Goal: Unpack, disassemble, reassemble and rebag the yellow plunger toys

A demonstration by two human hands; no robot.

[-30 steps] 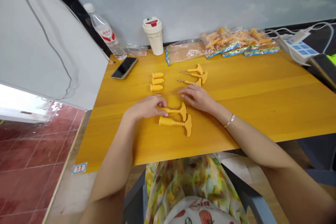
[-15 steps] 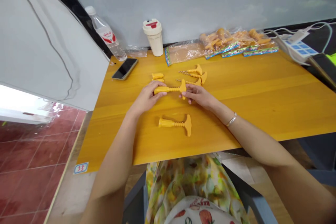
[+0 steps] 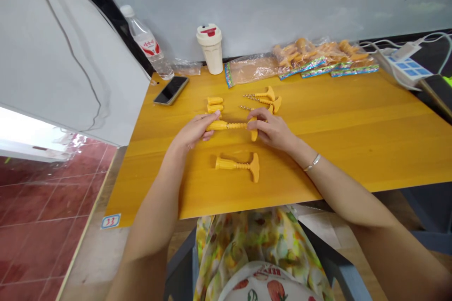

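A yellow corkscrew (image 3: 237,126) with a T-shaped handle lies level between my two hands above the table. My left hand (image 3: 194,132) is closed on its ribbed sheath, at the left end. At the right end, my right hand (image 3: 270,128) pinches the T-handle, its fingers partly hiding it. Nearer to me, a second corkscrew (image 3: 238,165) rests on the table with its sheath on. Beyond my right hand lie several corkscrews (image 3: 264,96) with bare metal spirals. Loose yellow sheaths (image 3: 215,101) sit just past my left hand, partly hidden by it.
Along the back of the wooden table (image 3: 335,136) stand a water bottle (image 3: 151,49) and a white lidded cup (image 3: 212,54). A phone (image 3: 172,91) lies at the left. Bagged yellow parts (image 3: 303,56) and a power strip (image 3: 406,67) are at the back right.
My right hand has shifted its grasp, its fingers now over the top of the T-handle. The held corkscrew's handle has turned. My left hand still holds the sheath.
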